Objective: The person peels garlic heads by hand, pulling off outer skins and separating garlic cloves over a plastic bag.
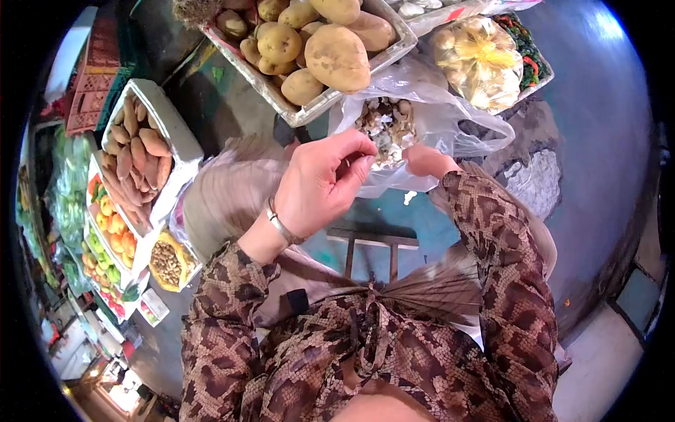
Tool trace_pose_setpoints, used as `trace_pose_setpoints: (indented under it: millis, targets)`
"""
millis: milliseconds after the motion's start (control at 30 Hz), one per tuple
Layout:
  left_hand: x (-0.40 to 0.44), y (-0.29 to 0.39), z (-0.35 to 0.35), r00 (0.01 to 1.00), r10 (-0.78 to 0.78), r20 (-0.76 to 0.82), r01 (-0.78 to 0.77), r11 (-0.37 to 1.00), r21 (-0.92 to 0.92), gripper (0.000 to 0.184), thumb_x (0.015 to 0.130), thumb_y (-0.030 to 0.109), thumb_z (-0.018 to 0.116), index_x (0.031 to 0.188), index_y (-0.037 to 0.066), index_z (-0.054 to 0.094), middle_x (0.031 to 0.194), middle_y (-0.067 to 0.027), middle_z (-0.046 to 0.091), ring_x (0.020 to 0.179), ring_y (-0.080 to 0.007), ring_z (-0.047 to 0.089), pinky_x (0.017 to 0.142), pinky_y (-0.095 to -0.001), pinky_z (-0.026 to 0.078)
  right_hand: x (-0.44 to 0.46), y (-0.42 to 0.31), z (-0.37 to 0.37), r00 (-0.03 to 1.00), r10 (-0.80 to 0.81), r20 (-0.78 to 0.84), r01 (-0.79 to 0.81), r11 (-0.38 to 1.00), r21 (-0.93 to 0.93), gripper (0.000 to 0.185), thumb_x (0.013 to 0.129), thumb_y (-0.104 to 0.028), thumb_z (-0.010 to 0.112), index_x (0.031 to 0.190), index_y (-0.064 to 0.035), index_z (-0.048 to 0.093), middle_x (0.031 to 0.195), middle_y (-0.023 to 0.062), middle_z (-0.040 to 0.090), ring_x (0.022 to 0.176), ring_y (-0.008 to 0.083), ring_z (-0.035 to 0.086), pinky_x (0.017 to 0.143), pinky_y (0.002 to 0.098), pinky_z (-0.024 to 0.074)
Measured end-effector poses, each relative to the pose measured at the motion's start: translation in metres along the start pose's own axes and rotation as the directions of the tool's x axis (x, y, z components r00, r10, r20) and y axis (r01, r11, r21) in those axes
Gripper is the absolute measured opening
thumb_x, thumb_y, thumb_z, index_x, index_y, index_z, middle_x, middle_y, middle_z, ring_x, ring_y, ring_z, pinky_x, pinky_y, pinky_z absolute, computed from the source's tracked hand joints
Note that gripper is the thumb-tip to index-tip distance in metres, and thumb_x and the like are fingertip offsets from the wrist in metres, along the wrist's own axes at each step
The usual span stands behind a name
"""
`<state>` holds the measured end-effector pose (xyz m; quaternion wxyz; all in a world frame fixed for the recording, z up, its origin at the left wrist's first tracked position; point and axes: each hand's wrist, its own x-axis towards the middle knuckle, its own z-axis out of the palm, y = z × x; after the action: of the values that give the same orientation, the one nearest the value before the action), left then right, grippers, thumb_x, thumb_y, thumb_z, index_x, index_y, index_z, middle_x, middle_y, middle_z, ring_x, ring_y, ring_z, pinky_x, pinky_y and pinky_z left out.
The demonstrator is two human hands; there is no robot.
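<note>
- Blue-green floor (598, 148) spreads around the clear plastic bag (485, 144), the landmark here.
- Potato crate (281, 109): just beyond the bag and to its left.
- Sweet-potato box (179, 133): well to the bag's left.
- Left hand (316, 179): at the bag's near left, fingers curled, thumb tip close to the forefinger; whether it pinches anything, I cannot tell.
- Right hand (429, 163): at the bag's near right edge, fingers partly hidden; how far they close, or on what, I cannot tell.
- Brown-and-white heap, perhaps garlic skins (385, 126): inside the bag, ahead of and between both hands, its longer axis running away from the person; the right hand looks nearer.
- Writing: no brand or label is readable.
</note>
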<state>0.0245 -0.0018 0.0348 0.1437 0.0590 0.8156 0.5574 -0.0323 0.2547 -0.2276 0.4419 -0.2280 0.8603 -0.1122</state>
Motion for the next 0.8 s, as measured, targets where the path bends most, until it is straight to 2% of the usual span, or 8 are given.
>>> trace_pose_setpoints:
  millis: [167, 200, 300, 400, 533, 667, 767, 800]
  targets:
    - [0.001, 0.006, 0.0, 0.995, 0.103, 0.014, -0.104, 0.992, 0.073, 0.011, 0.092, 0.002, 0.064, 0.103, 0.001, 0.066, 0.083, -0.0021, 0.063, 0.068, -0.0065, 0.051, 0.06, -0.0219, 0.042, 0.033, 0.001, -0.023, 0.976, 0.033, -0.213, -0.007, 0.992, 0.122, 0.031, 0.083, -0.018, 0.061, 0.108, -0.0005, 0.064, 0.111, 0.0251, 0.067, 0.106, 0.044, 0.063, 0.091, 0.0512, 0.0485]
    - [0.002, 0.009, 0.0, 0.995, 0.094, 0.023, -0.095, 0.994, 0.059, 0.012, 0.089, 0.001, 0.063, 0.101, 0.002, 0.063, 0.088, -0.0161, 0.065, 0.075, -0.0342, 0.065, 0.065, -0.0358, 0.052, 0.04, -0.001, -0.031, 0.962, 0.014, -0.274, 0.014, 0.995, 0.101, 0.032, 0.086, -0.015, 0.057, 0.112, 0.002, 0.063, 0.11, 0.0268, 0.067, 0.103, 0.0436, 0.064, 0.09, 0.0495, 0.0509]
    - [0.006, 0.012, -0.002, 0.997, 0.066, 0.048, -0.068, 0.996, 0.051, 0.012, 0.091, 0.002, 0.064, 0.103, 0.001, 0.066, 0.086, -0.0083, 0.065, 0.068, -0.0151, 0.058, 0.061, -0.0261, 0.045, 0.057, 0.012, -0.054, 0.999, -0.041, -0.008, 0.04, 0.995, -0.089, 0.037, 0.093, -0.017, 0.051, 0.123, 0.0008, 0.061, 0.118, 0.0252, 0.066, 0.107, 0.0405, 0.065, 0.092, 0.0448, 0.0524]
    - [0.01, 0.011, -0.002, 0.997, 0.044, 0.066, -0.046, 0.999, 0.028, 0.014, 0.09, 0.001, 0.065, 0.103, 0.001, 0.066, 0.086, -0.0112, 0.065, 0.071, -0.024, 0.062, 0.065, -0.0299, 0.049, 0.075, 0.068, -0.016, 0.944, -0.12, -0.309, 0.191, 0.959, 0.211, 0.045, 0.1, -0.035, 0.045, 0.133, -0.008, 0.058, 0.136, 0.0147, 0.06, 0.122, 0.0314, 0.059, 0.103, 0.0394, 0.045]
    - [0.015, 0.012, -0.001, 0.995, 0.004, 0.101, -0.007, 1.0, 0.027, 0.015, 0.088, -0.001, 0.065, 0.103, 0.002, 0.066, 0.083, -0.0116, 0.064, 0.072, -0.0277, 0.063, 0.065, -0.0332, 0.05, 0.086, 0.085, -0.017, 0.992, -0.023, -0.126, 0.027, 0.999, 0.031, 0.047, 0.098, -0.041, 0.047, 0.128, -0.0083, 0.062, 0.132, 0.0161, 0.062, 0.118, 0.0335, 0.06, 0.102, 0.0404, 0.0446]
    - [0.014, 0.011, -0.001, 0.991, -0.019, 0.133, 0.013, 0.999, 0.049, 0.016, 0.087, -0.003, 0.064, 0.102, 0.002, 0.066, 0.082, -0.0109, 0.063, 0.071, -0.0263, 0.063, 0.062, -0.0333, 0.049, 0.087, 0.069, -0.026, 0.991, 0.128, -0.042, -0.116, 0.969, 0.218, 0.044, 0.097, -0.039, 0.049, 0.123, -0.0071, 0.065, 0.127, 0.0171, 0.064, 0.114, 0.0342, 0.061, 0.1, 0.0422, 0.0449]
    - [0.014, 0.009, -0.001, 0.993, -0.006, 0.118, -0.001, 0.999, 0.053, 0.017, 0.086, -0.005, 0.063, 0.102, 0.001, 0.066, 0.081, -0.0107, 0.062, 0.069, -0.0261, 0.062, 0.061, -0.0328, 0.049, 0.095, 0.064, -0.008, 0.83, 0.121, -0.544, 0.075, 0.943, 0.325, 0.035, 0.096, -0.028, 0.052, 0.12, -0.0057, 0.066, 0.116, 0.0184, 0.068, 0.11, 0.0343, 0.062, 0.092, 0.0438, 0.0478]
    - [0.013, 0.009, -0.001, 0.993, -0.011, 0.117, 0.005, 0.998, 0.056, 0.017, 0.086, -0.005, 0.063, 0.102, 0.001, 0.066, 0.081, -0.0107, 0.062, 0.069, -0.0261, 0.062, 0.061, -0.0328, 0.049, 0.088, 0.068, -0.033, 0.965, -0.06, -0.256, 0.09, 0.99, 0.106, 0.034, 0.098, -0.025, 0.051, 0.123, -0.0064, 0.065, 0.119, 0.0178, 0.067, 0.113, 0.0336, 0.061, 0.092, 0.0421, 0.0491]
